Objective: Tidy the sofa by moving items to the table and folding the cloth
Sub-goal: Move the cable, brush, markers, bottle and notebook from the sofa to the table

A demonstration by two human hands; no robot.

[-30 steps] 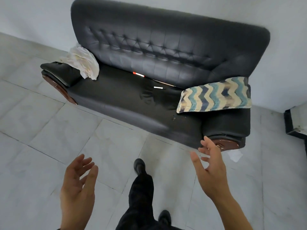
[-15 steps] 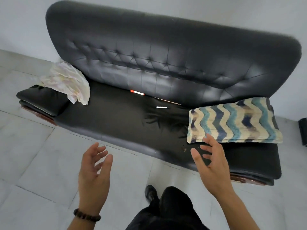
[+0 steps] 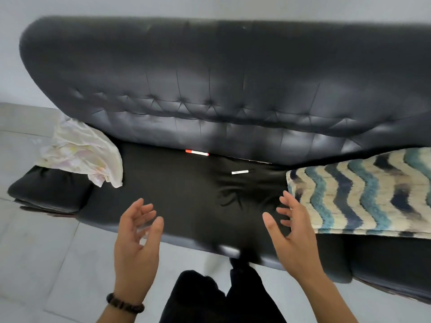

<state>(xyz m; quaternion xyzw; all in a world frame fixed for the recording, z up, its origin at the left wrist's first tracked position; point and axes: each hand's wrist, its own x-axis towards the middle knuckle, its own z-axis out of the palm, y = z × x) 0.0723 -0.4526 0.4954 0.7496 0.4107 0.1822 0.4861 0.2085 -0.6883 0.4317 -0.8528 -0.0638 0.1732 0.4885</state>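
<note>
A black leather sofa [image 3: 182, 197] fills the view. A crumpled cream cloth [image 3: 81, 152] lies over its left armrest. A red-capped marker [image 3: 197, 152] rests at the crease between seat and backrest. A smaller white-and-black pen [image 3: 241, 171] lies on the seat to its right. A zigzag-patterned cushion [image 3: 363, 197] in blue and cream sits at the right end. My left hand [image 3: 136, 238] hovers over the seat's front edge, fingers relaxed and empty. My right hand [image 3: 291, 229] hovers just left of the cushion, open and holding nothing.
Pale tiled floor [image 3: 35, 252] lies to the left and in front of the sofa. My dark trouser legs [image 3: 221, 297] stand close against the sofa's front. A plain wall [image 3: 70, 8] rises behind the backrest. No table is in view.
I have stepped closer, so the sofa looms larger. Both hands have risen and moved forward over the seat edge, the right one nearing the cushion. Nothing was picked up.
</note>
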